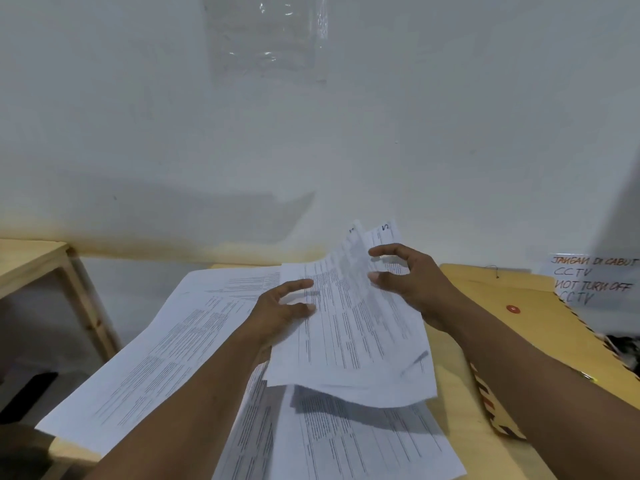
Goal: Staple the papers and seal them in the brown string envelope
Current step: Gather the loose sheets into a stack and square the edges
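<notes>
Head view: left hand (277, 308), right hand (415, 285), fingers round blurred papers (349, 337); envelope (519, 292) partly hidden

Matt paper sheets (349, 327), wooden table (450, 368)

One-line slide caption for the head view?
The left hand and right hand hold printed papers above loose sheets on the table; brown envelope lies at right.

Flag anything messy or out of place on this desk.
Yes: the held sheets, gripped by the left hand and right hand, splay apart unaligned, and loose sheets lie fanned askew on the table, one apparently overhanging its left edge. The brown envelope lies flat at right.
</notes>
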A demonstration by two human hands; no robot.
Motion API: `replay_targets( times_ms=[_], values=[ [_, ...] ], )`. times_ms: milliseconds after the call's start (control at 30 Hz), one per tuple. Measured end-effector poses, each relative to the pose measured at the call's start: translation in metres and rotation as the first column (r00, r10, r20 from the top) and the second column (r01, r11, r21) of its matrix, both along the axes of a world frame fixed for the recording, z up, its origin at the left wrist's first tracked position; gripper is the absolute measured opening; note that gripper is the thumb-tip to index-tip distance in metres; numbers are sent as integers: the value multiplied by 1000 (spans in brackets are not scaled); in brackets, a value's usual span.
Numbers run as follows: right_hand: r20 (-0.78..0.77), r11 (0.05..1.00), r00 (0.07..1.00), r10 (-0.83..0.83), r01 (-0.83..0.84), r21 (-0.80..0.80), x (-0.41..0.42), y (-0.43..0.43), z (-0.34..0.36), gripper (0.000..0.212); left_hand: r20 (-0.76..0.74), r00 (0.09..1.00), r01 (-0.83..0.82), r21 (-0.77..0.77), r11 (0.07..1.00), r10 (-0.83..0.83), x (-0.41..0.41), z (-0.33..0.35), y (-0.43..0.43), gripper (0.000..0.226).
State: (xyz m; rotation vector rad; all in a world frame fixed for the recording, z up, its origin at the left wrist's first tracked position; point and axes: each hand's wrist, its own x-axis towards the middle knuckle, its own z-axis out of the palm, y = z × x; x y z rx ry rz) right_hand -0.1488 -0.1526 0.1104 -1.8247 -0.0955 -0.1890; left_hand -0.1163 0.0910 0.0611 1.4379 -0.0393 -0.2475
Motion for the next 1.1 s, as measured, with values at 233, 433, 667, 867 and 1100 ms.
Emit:
replay_targets(
  times_ms=[233,433,667,867,1100],
  values=[
    [-120,997,993,20,-11,75,6,-3,2,35,-51,989,134,-101,986,-139,2,5,17,37],
    [-312,989,945,100,-61,132,5,10,-7,26,20,1000,-15,99,995,13,-1,-1,42,28],
    [-195,791,980,-36,-91,-605,-10,8,-77,58,10,995,-103,193,976,103,-10,-14,89,34],
    [-43,774,996,-79,34,-633,-19,14,-101,59,-49,995,-79,122,989,85,-21,-15,96,34],
    [129,871,976,-175,215,-442,-20,24,-93,48,-5,1000,-29,190,981,30,-24,-17,85,33]
  ],
)
